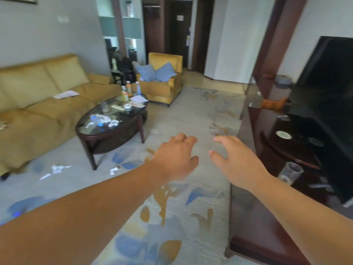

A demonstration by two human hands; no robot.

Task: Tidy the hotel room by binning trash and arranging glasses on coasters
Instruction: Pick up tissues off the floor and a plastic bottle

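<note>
Trash collection not yet begun. Left hand (174,159) and right hand (236,161): grip released, empty, above the carpet. Crumpled paper (57,168) litters the floor and the oval counter (129,117). A glass (291,172) stands on the TV cabinet (271,150). Next move, as judged: approach and gather the litter.

Two hands (175,159) (236,161), two glasses (104,106) (291,172), two blue cushions (146,72) (165,71), one sofa (47,104), one armchair (162,90).

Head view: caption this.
Empty left hand and right hand hover over floral carpet near a littered oval glass coffee table.

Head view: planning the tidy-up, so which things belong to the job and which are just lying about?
Job: paper scraps on the carpet; crumpled trash on the coffee table; glass on the sideboard; coaster.
Lying about: blue cushions; television; sofa.
</note>
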